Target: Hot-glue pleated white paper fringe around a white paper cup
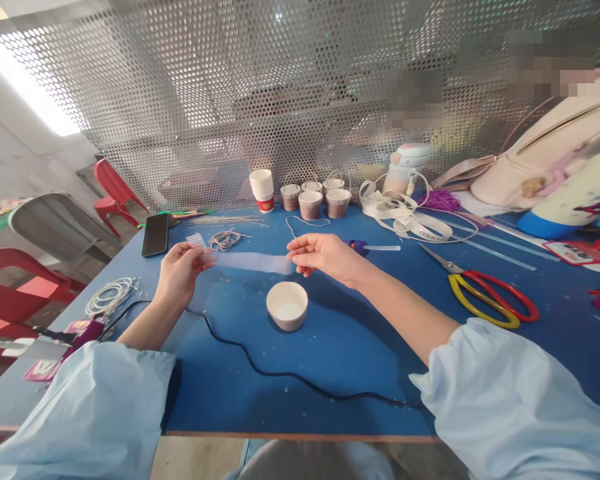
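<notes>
A pale, translucent strip [253,263] stretches between my two hands above the blue table. My left hand [183,270] pinches its left end, where a ribbed, whitish end sticks up past the fingers. At the other end, my right hand [317,257] holds the strip between thumb and fingers. Just below and in front of the strip, a small whitish paper cup [287,307] stands upright on the table, touched by neither hand. A coil of thin cord [225,239] lies behind the strip, near my left hand.
Red-and-yellow scissors [485,293] lie at the right. Several small cups [311,205], stacked paper cups [262,190] and white ribbon [405,217] are at the back. A black cable [280,375] crosses the front. A phone [156,235] and white rings [111,295] lie left.
</notes>
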{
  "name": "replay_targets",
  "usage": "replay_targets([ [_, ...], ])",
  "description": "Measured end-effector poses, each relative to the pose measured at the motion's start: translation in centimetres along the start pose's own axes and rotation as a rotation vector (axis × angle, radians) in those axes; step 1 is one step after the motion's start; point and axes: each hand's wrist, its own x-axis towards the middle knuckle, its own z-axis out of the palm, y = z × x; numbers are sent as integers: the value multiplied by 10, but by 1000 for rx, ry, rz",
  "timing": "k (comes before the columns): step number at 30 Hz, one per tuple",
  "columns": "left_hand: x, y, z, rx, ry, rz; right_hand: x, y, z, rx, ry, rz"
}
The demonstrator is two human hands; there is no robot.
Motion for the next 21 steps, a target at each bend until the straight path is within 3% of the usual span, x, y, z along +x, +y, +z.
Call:
replay_targets([
  [2, 2, -5, -6, 92, 50, 21, -2, -1, 5, -19, -12, -2],
  [5, 3, -6, -8, 306, 77, 198, -4, -2, 12, -40, -21, -3],
  [8, -2, 1, -1, 638, -59, 417, -6, -2, 16, -68, -23, -15],
  [10, -8, 6, 4, 770, -202, 488, -6, -1, 15, -110, -19, -36],
  [15, -21, 4, 5, 1099, -554, 392, -4, 5, 12, -206, -27, -66],
  [21, -21, -21, -3, 1380, -619, 414, -3, 9, 11, -257, -52, -74],
])
